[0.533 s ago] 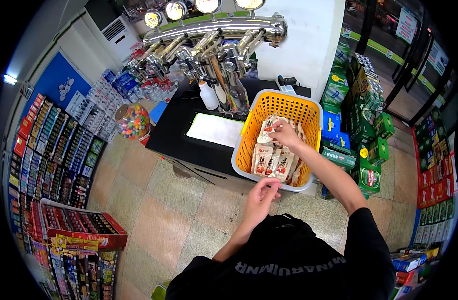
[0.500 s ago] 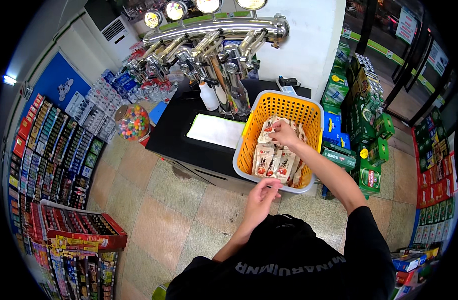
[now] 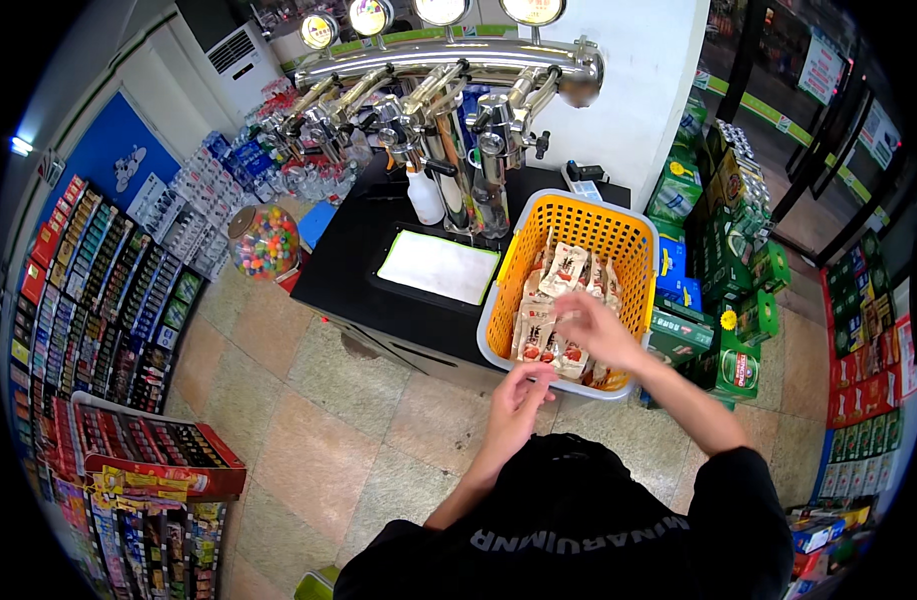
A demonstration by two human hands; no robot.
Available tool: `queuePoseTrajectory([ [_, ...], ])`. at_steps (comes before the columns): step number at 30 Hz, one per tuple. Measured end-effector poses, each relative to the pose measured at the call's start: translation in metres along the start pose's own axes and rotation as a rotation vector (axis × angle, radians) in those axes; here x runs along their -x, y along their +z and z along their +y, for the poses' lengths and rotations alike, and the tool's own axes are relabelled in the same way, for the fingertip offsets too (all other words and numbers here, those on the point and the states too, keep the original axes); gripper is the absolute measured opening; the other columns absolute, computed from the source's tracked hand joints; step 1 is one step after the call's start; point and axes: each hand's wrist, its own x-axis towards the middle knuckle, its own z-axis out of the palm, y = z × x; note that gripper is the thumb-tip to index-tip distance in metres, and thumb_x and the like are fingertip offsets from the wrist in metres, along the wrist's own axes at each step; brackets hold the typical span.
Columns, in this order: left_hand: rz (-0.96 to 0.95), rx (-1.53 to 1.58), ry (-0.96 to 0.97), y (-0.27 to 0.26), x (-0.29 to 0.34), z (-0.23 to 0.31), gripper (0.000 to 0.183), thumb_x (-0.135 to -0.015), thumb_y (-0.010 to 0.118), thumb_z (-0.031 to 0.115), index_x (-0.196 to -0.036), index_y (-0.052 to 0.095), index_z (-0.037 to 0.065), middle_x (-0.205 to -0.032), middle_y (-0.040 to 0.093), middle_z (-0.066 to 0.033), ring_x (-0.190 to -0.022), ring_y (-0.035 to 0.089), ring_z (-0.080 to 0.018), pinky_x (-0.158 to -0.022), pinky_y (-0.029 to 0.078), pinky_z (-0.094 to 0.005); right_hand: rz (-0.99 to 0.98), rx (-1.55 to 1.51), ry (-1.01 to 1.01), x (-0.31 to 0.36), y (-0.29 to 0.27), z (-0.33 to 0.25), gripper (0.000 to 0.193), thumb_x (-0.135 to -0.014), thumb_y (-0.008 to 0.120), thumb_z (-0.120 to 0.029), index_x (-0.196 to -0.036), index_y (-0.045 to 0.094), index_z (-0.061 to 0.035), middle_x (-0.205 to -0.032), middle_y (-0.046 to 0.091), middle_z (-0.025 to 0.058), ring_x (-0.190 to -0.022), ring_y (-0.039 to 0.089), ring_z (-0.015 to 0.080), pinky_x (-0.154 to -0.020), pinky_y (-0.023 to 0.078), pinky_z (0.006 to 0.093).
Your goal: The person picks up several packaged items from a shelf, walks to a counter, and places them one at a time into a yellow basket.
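A yellow-orange plastic basket (image 3: 634, 236) with a grey rim stands at the right end of the black counter (image 3: 331, 288). Several cream-coloured snack pouches (image 3: 566, 268) with dark and red print lie piled inside it. Over the pouches in the near part of the basket is my right hand (image 3: 597, 330), a little blurred, fingers loosely apart and nothing seen in them. Just at the basket's near rim my left hand (image 3: 517, 402) is held loosely curved, thumb apart from the fingers, with nothing visible in it; whether it touches the rim I cannot tell.
A chrome beer tap tower (image 3: 449, 75) rises behind the counter, with a white spray bottle (image 3: 425, 196) beside it. A white mat (image 3: 439, 265) lies left of the basket. Green drink cartons (image 3: 731, 370) are stacked to the right, and a snack rack (image 3: 164, 465) stands at left.
My right hand has let go of a pouch at the back of the pile and drawn back toward me. My left hand stays by the near rim. The view has shifted slightly.
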Motion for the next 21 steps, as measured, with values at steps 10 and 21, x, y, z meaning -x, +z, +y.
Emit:
queuePoseTrajectory([
  [10,0.108,0.005,0.090,0.041,0.061,-0.012,0.019,-0.098,0.054,0.011,-0.113,0.057,0.001,-0.103,0.065,-0.0088,-0.083,0.061,-0.0115,-0.075,0.047,-0.0237,-0.057,-0.895,-0.087,0.178,0.030,0.011,0.034,-0.096,0.053,-0.012,-0.127,0.046,-0.0014,-0.107,0.061,0.0150,-0.088,0.061,0.0192,-0.079,0.049,0.0318],
  [21,0.427,0.008,0.011,0.085,0.195,-0.074,0.018,-0.097,0.054,0.012,-0.111,0.057,0.001,-0.099,0.066,-0.0091,-0.077,0.059,-0.0112,-0.070,0.047,-0.0244,-0.315,-1.021,-0.057,0.254,0.060,0.034,0.039,-0.095,0.051,-0.012,-0.131,0.040,-0.0014,-0.105,0.059,0.0158,-0.087,0.058,0.0192,-0.078,0.046,0.0310],
])
